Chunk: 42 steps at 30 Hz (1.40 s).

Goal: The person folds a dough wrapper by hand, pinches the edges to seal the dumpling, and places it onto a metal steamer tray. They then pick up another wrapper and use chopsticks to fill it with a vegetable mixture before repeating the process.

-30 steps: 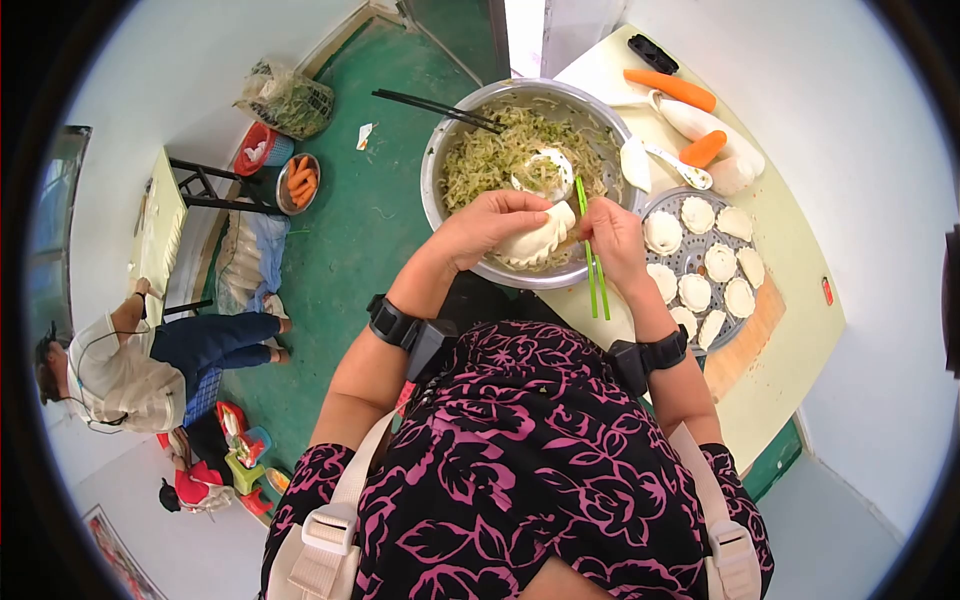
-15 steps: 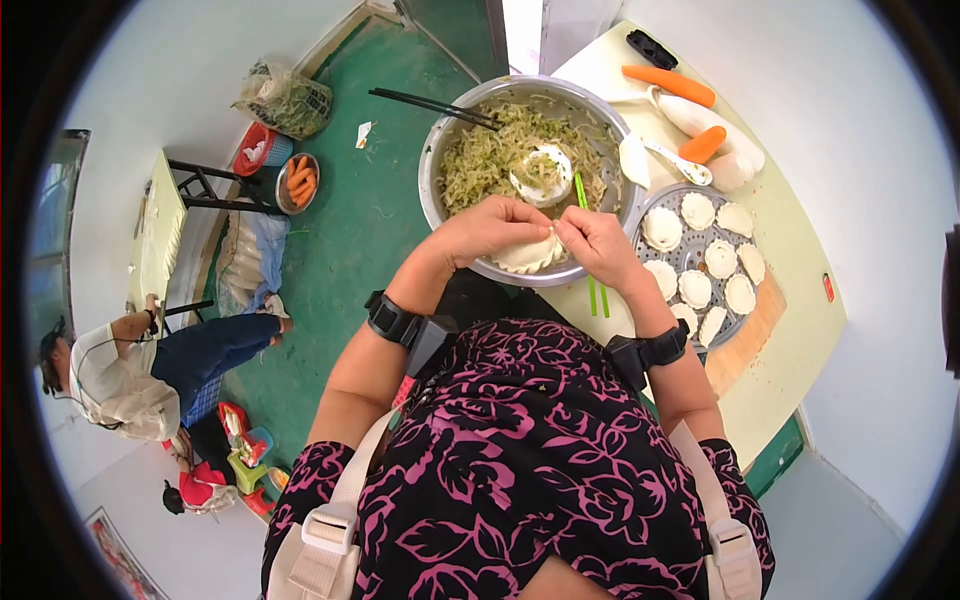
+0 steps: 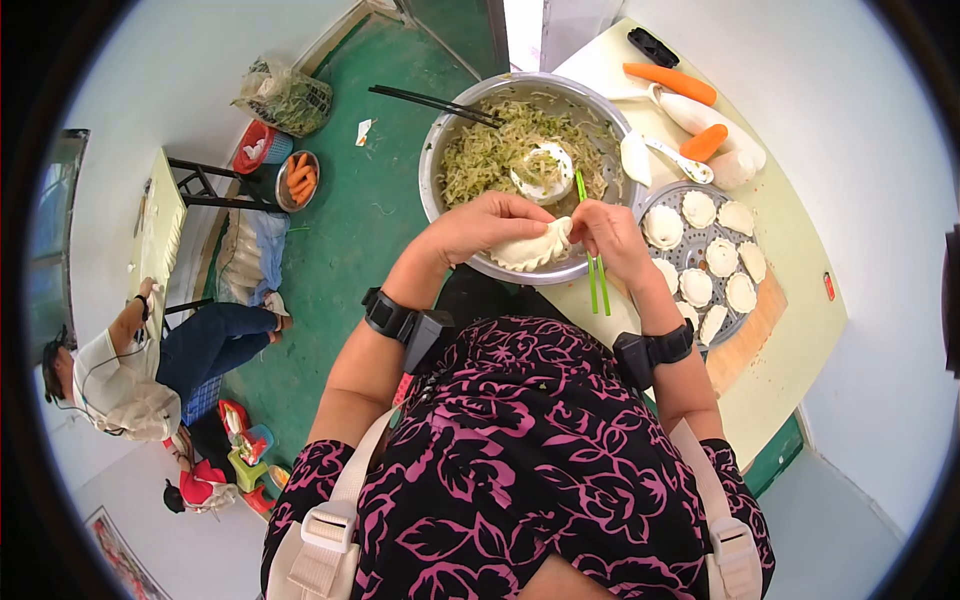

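A large pale dumpling (image 3: 528,252) with a pleated edge is held over the near rim of a metal basin (image 3: 428,180). My left hand (image 3: 490,222) grips its body, thumb and fingers closed on it. At its right end, my right hand (image 3: 608,238) pinches the dough edge between thumb and curled fingers. Shredded green filling (image 3: 480,160) fills much of the basin, and a white bowl (image 3: 568,180) sits in it. Green chopsticks (image 3: 593,275) lean on the basin rim beside my right hand.
On the table (image 3: 790,350) to the right, a perforated steamer tray (image 3: 690,250) bears several dumplings. Behind it lie a white spoon (image 3: 690,165), carrots (image 3: 670,82) and a white radish (image 3: 700,125). Black chopsticks (image 3: 430,100) cross the basin's far left rim. Two people sit at the left.
My right hand has shifted slightly right and turned, and the dumpling's right end now shows raised between my hands. The seated person's arm at the left has moved a little.
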Each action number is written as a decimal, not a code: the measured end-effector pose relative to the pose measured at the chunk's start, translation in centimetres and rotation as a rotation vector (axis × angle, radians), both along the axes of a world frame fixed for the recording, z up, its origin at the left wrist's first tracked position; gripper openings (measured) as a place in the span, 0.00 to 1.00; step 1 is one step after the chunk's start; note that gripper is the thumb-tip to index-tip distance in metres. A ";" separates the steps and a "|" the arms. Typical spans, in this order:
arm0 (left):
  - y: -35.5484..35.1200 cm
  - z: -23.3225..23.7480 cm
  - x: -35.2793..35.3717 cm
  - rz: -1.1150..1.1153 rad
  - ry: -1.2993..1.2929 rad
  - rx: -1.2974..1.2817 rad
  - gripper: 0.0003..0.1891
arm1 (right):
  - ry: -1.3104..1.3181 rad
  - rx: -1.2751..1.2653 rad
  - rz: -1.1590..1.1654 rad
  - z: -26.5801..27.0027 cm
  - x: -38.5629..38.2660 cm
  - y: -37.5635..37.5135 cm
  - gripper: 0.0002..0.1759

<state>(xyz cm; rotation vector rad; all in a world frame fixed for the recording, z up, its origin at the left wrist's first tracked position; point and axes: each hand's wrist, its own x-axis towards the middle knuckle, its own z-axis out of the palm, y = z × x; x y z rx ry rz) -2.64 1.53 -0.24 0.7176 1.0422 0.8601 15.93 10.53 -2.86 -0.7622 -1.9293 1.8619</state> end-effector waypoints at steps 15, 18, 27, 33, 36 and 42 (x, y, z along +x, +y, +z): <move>0.1 -0.8 0.1 -0.055 0.052 -0.044 0.12 | -0.018 -0.483 0.117 0.6 0.0 0.1 0.13; 0.1 -1.0 0.1 -0.053 0.047 -0.052 0.12 | -0.005 -0.403 0.142 -0.1 0.0 -0.1 0.13; 0.3 -1.0 0.3 0.058 -0.053 -0.069 0.15 | -0.027 -0.356 -0.076 -0.1 -0.5 0.4 0.19; 0.6 -2.6 1.4 0.306 -0.161 0.039 0.25 | 0.160 -0.720 -0.147 -1.2 -1.9 -1.7 0.21; 0.8 -2.8 2.7 0.388 -0.286 -0.012 0.25 | 0.092 -0.571 -0.234 -1.8 -2.3 -2.0 0.21; 1.0 -3.3 2.9 0.446 -0.430 -0.117 0.21 | 0.066 -0.258 -0.213 -2.2 -2.2 -2.4 0.21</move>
